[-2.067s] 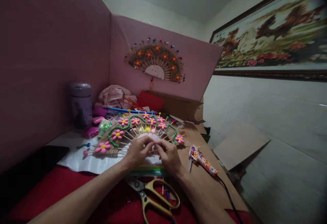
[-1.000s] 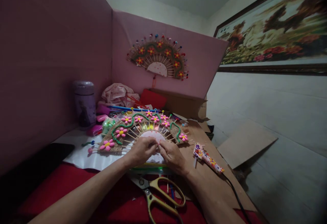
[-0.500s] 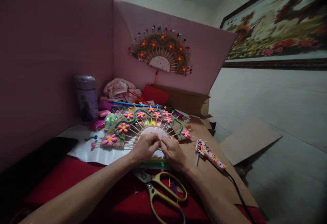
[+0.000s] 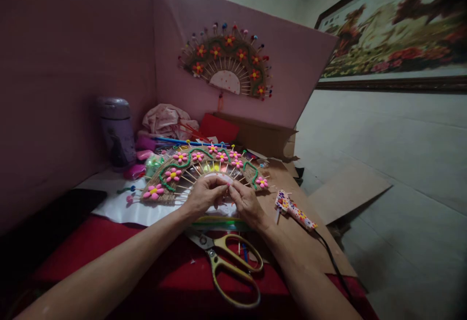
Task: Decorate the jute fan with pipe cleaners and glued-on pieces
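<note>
Fingertips nearly touching, my left hand [image 4: 205, 195] and my right hand [image 4: 247, 205] meet over the near middle of a handmade fan [image 4: 215, 154]. Both are closed in a pinch; a tiny pinkish speck shows between them, too small to name. The fan lies on the table, its brown twine band decorated with pink clay flowers [image 4: 153, 192], wavy green cord and thin sticks tipped with coloured balls. My hands partly cover its pale half-round centre. Gold-handled scissors [image 4: 233, 266] lie in front of my hands, blades pointing left.
A flowered glue gun [image 4: 294, 209] with a black cord rests on cardboard [image 4: 321, 247] at right. Left behind the fan stand a purple bottle [image 4: 117, 133] and bags of coloured clay [image 4: 155, 164]. Another decorated fan [image 4: 224, 62] hangs on the pink panel behind.
The view has shifted slightly, so the whole scene sits a little higher and further left. My hands stay pinched together over the fan, the fingertips moving slightly.
</note>
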`<control>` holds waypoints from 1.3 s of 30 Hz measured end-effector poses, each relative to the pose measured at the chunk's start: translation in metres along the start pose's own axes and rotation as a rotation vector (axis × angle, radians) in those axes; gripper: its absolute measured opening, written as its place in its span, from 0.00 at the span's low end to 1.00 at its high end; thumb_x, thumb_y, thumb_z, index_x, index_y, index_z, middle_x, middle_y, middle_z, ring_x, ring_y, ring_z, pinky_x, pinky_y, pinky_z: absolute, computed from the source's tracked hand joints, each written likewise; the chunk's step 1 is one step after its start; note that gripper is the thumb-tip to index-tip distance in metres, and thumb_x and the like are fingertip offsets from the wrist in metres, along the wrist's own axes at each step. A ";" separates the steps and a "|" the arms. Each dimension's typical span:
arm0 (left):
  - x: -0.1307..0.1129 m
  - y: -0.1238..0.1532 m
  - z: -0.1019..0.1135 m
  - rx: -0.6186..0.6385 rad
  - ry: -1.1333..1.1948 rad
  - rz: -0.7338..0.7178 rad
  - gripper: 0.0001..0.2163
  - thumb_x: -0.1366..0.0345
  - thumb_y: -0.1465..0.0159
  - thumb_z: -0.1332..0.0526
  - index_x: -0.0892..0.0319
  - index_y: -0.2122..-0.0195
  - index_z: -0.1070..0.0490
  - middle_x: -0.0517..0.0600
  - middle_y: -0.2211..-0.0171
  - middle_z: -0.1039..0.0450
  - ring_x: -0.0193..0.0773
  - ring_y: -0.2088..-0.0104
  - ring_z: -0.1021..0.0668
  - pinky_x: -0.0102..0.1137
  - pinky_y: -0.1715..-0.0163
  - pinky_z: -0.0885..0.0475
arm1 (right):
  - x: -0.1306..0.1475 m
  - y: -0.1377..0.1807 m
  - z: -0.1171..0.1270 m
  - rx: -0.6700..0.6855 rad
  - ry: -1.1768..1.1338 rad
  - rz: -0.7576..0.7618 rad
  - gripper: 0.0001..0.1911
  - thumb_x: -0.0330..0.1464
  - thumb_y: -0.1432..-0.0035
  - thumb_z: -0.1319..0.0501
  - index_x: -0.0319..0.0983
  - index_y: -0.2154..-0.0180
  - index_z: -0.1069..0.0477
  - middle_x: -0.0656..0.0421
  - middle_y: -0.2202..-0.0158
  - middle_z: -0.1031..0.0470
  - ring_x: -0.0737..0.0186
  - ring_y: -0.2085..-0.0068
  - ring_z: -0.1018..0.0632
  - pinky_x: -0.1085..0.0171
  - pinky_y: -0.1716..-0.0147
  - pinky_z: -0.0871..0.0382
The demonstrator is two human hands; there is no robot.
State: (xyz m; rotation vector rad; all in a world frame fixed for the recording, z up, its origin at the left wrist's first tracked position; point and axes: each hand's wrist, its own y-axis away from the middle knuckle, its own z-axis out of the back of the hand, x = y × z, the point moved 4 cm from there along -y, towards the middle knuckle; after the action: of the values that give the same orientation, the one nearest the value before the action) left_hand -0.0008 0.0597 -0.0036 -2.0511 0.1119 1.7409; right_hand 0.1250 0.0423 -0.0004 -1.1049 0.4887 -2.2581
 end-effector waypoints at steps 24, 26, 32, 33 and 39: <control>-0.002 0.003 -0.004 -0.153 -0.046 -0.067 0.07 0.64 0.48 0.37 0.63 0.77 0.29 0.41 0.88 0.39 0.24 0.87 0.39 0.22 0.87 0.44 | -0.002 -0.002 -0.002 -0.030 -0.181 -0.064 0.14 0.37 0.41 0.51 0.39 0.77 0.40 0.63 0.78 0.40 0.67 0.74 0.38 0.67 0.74 0.44; -0.002 0.002 -0.005 -0.120 0.082 0.017 0.09 0.61 0.50 0.34 0.63 0.73 0.27 0.40 0.88 0.39 0.23 0.88 0.40 0.22 0.88 0.46 | -0.003 -0.003 0.000 -0.012 -0.345 -0.123 0.14 0.38 0.41 0.50 0.39 0.76 0.39 0.63 0.78 0.41 0.68 0.75 0.38 0.68 0.74 0.44; 0.006 -0.001 -0.005 -0.021 0.293 0.124 0.13 0.61 0.52 0.31 0.64 0.68 0.26 0.43 0.85 0.34 0.22 0.87 0.37 0.20 0.87 0.46 | 0.003 -0.004 -0.003 0.016 -0.622 -0.200 0.16 0.41 0.43 0.46 0.39 0.78 0.39 0.65 0.80 0.45 0.70 0.78 0.42 0.68 0.78 0.48; 0.007 -0.001 -0.005 -0.003 0.312 0.126 0.13 0.61 0.52 0.31 0.63 0.68 0.26 0.44 0.84 0.32 0.23 0.87 0.36 0.20 0.87 0.45 | 0.003 -0.004 -0.004 0.023 -0.641 -0.209 0.16 0.41 0.44 0.46 0.38 0.79 0.39 0.65 0.81 0.45 0.70 0.78 0.42 0.68 0.78 0.48; 0.003 0.002 -0.009 0.083 0.390 0.138 0.13 0.61 0.51 0.31 0.63 0.68 0.28 0.47 0.79 0.30 0.28 0.82 0.29 0.24 0.81 0.35 | -0.002 -0.002 -0.007 0.055 -0.721 -0.252 0.17 0.41 0.44 0.45 0.37 0.79 0.37 0.64 0.82 0.41 0.70 0.79 0.39 0.67 0.78 0.46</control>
State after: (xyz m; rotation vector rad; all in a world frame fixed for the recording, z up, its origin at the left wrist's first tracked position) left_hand 0.0071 0.0553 -0.0065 -2.3408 0.4460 1.3615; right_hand 0.1202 0.0461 -0.0046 -1.9061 -0.0131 -1.8595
